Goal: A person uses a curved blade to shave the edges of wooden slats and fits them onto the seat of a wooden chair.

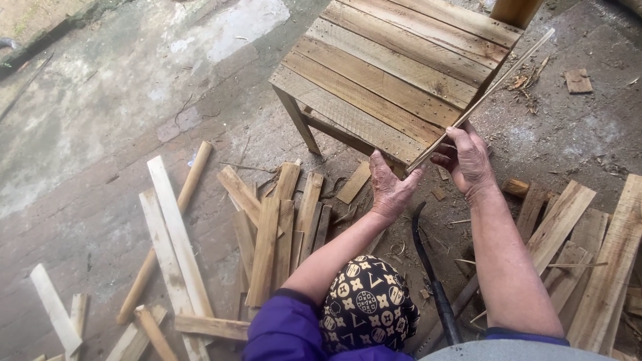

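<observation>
Wooden strip (483, 99) clamped in both hands' fingers, left hand (391, 186), right hand (468, 159), above slatted stool (374, 73).

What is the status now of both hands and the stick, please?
Left hand and right hand both shut on thin wooden strip. Strip slants up over slatted wooden stool. Dark curved blade rests below hands.

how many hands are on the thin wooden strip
2. The left hand grips the lower end of the thin wooden strip; the right hand pinches it just above, in front of the slatted stool.
</observation>
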